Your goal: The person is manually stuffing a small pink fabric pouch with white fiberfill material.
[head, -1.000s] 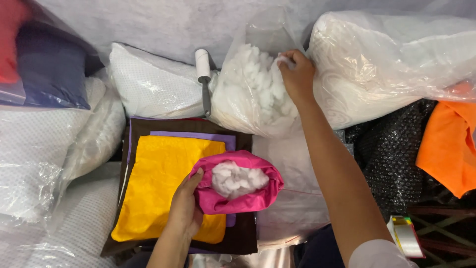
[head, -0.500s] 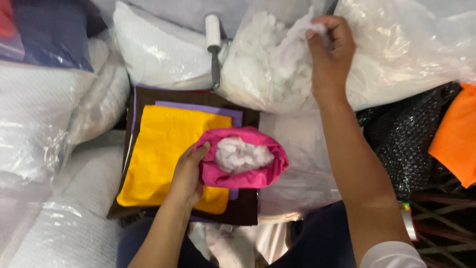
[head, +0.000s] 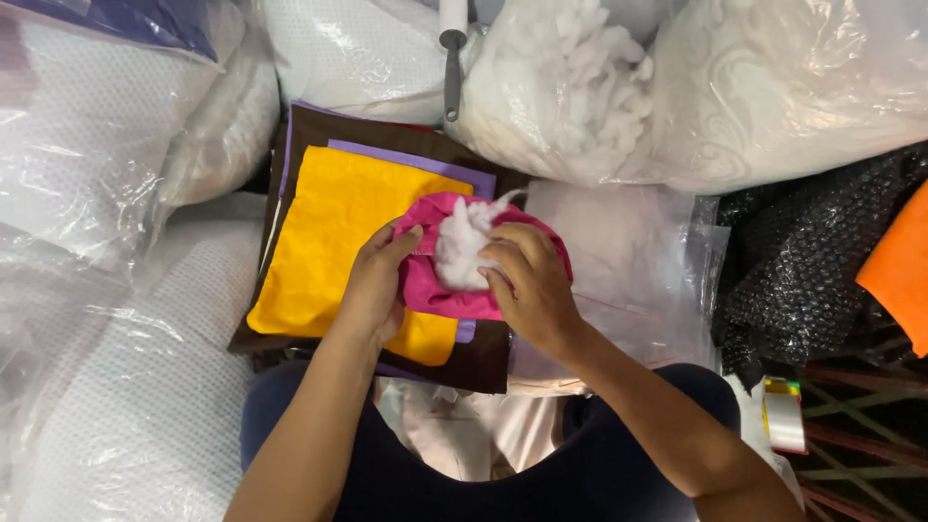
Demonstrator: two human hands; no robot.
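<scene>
Plastic-wrapped pillows (head: 116, 145) surround stacked fabric pieces (head: 338, 232). Left hand (head: 372, 290) grips the pink cover (head: 435, 290) rim. Right hand (head: 532, 285) presses white stuffing (head: 459, 246) inside, fingertips hidden. Stuffing bag (head: 561, 87) is cut off at the top edge.

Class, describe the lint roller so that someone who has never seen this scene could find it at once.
Start at the yellow cloth on the stacked fabrics, then look up to the clear bag of white stuffing. Left of it stands the lint roller: the only slim, dark-handled tool among the soft bags.
</scene>
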